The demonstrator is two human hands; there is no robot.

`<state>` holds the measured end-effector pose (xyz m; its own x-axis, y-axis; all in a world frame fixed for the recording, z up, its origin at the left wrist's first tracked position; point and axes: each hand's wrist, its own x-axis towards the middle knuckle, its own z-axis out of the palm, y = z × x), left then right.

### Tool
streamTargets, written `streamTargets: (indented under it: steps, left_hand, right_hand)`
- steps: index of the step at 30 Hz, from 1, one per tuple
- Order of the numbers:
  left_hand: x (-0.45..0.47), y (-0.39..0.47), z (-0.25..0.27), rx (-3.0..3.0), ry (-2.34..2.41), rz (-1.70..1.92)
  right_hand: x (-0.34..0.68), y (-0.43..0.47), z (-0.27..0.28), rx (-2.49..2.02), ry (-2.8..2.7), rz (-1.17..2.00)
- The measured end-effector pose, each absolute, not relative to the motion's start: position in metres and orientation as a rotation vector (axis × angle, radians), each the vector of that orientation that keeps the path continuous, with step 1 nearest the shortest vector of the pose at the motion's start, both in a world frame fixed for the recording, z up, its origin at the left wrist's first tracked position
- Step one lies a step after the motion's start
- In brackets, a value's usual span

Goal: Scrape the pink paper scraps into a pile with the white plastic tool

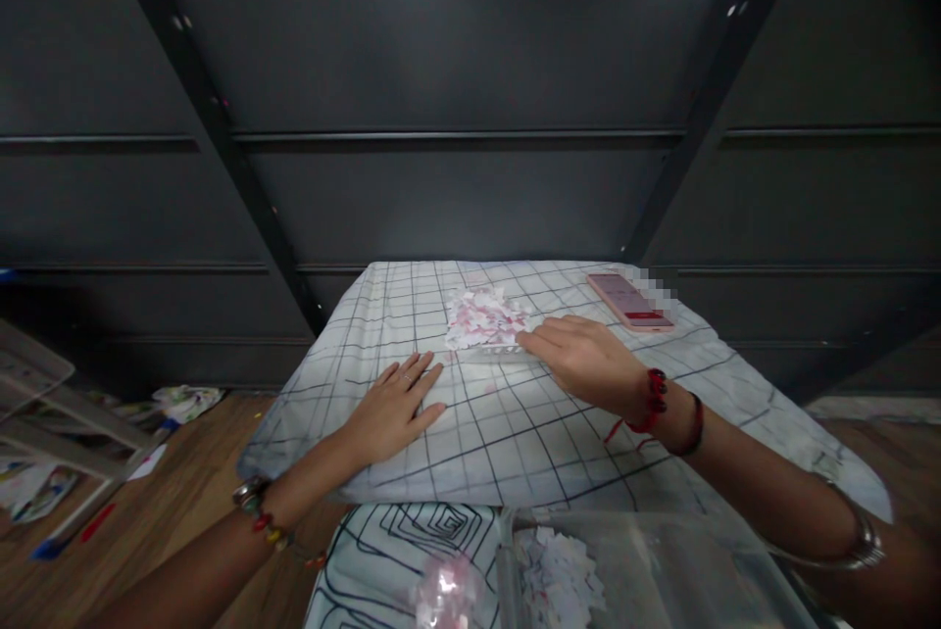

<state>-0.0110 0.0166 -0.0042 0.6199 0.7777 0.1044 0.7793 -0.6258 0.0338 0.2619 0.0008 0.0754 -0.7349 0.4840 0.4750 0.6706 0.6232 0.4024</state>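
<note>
A heap of small white and pink paper scraps (483, 317) lies on the checked tablecloth, near the middle of the table. Along its near side runs a thin clear plastic strip (500, 351), perhaps a ruler. The fingers of my right hand (588, 364) are closed on the strip's right end, close against the scraps. My left hand (397, 409) rests flat on the cloth to the left and nearer to me, fingers spread, holding nothing. A few tiny pink bits lie on the cloth between the hands.
A pink phone (630, 302) lies at the table's back right. In front of the table stands a clear plastic bin (662, 560) with paper scraps (559, 575) in it. Beside it, a shiny pink plastic packet (447, 590) sits on patterned fabric (368, 560). Dark panels (456, 208) rise behind.
</note>
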Motion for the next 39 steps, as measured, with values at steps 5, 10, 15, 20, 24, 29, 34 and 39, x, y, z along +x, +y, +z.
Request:
streamTargets:
  steps: [5,10,15,20,24,29,34,39]
  left_hand:
    - [-0.01,0.016,-0.002,-2.821,-1.363,-0.168]
    - [-0.009,0.014,0.001,-2.812,-1.388,-0.134]
    - [-0.009,0.014,0.001,-2.809,-1.401,-0.144]
    - [-0.01,0.015,-0.001,-2.821,-1.385,-0.187]
    - [-0.01,0.015,-0.001,-2.827,-1.378,-0.21]
    - [-0.009,0.014,0.003,-2.832,-1.394,-0.149]
    - [-0.011,0.013,0.003,-2.876,-1.37,-0.132]
    - [-0.015,0.011,0.006,-2.884,-1.36,-0.042]
  right_hand:
    - [0.263,-0.003,0.076,-0.918,-2.498,-0.718]
    - [0.244,0.01,0.081,-1.008,-2.493,-0.798]
    - [0.229,0.012,0.08,-0.994,-2.581,-0.809]
    - [0.248,0.0,0.081,-0.896,-2.538,-0.779]
    - [0.257,0.001,0.084,-0.947,-2.483,-0.738]
    - [0.254,0.003,0.075,-0.943,-2.502,-0.739]
    - [0.258,-0.016,0.068,-0.955,-2.533,-0.621]
    - [0.267,-0.025,0.073,-1.091,-2.454,-0.653]
